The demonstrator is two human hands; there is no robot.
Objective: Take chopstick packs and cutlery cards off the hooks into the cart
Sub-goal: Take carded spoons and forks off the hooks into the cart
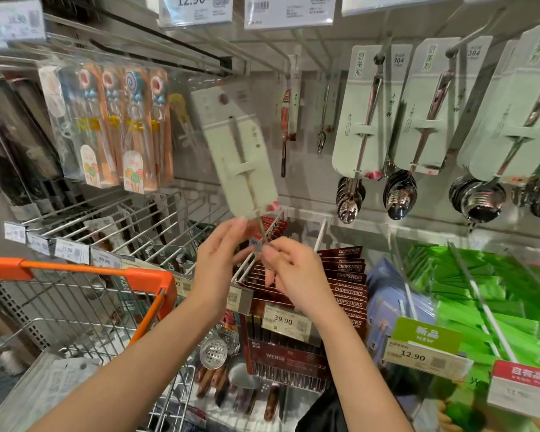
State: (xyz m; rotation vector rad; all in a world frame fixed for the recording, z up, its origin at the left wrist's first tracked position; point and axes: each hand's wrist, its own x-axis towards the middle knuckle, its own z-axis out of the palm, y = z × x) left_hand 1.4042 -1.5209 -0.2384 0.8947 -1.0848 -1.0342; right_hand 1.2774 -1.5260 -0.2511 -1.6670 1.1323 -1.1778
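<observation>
Card: cutlery card (236,154) stood upright above both hands | left hand (222,260) and right hand (289,266) pinched its lower utensil end | cart (85,310) lay below-left, nearer left hand.

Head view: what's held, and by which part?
A pale green cutlery card, off its hook. Left hand touches its bottom edge; right hand pinches the utensil end below.

Single head view, looking forward and down, close on hook wall (309,67); cart (156,279) at lower left.

A shop aisle: price tags (282,320), hooked goods, cart (85,269).
</observation>
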